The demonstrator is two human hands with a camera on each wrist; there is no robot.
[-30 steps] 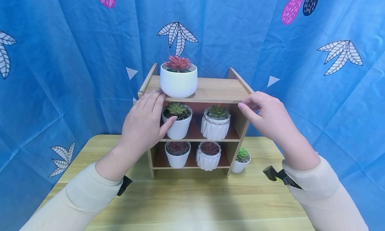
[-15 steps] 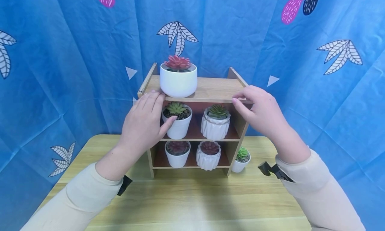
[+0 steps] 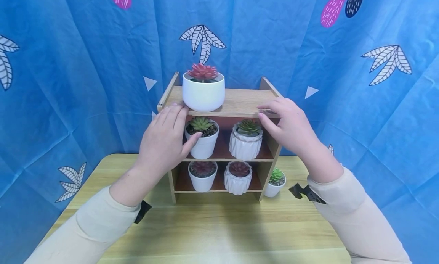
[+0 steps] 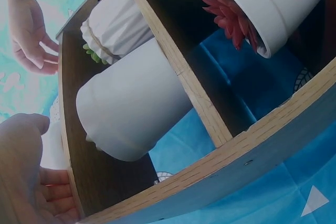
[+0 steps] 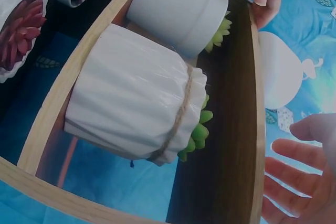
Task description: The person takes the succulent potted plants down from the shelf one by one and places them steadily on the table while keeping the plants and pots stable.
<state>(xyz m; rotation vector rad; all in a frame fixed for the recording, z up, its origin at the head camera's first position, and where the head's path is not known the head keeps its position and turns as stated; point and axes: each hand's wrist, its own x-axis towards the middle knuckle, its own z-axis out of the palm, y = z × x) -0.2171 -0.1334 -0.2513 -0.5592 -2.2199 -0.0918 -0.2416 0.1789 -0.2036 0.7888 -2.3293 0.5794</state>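
A small wooden shelf unit (image 3: 240, 103) stands on the table, with a round white pot (image 3: 204, 94) holding a red succulent on the left of its top board. My left hand (image 3: 161, 142) rests on the top board's front left edge, fingers extended, fingertips close by that pot's base. Over the front right edge of the same board, my right hand (image 3: 288, 124) has loosely bent fingers and nothing between them. Below my left thumb sits a smooth white pot (image 3: 204, 146) with a green succulent. Beside it stands a pleated white pot (image 5: 131, 98) with twine around its neck.
Two potted dark red succulents, one in a smooth pot (image 3: 202, 183) and one in a pleated pot (image 3: 237, 183), occupy the bottom shelf. A small white pot (image 3: 274, 190) with a bright green plant stands on the table (image 3: 205, 233) right of the unit. Behind hangs a blue patterned curtain (image 3: 267, 39).
My right hand has moved left along the top board's front edge, from the right corner inward. The left hand and the pots have stayed in place.
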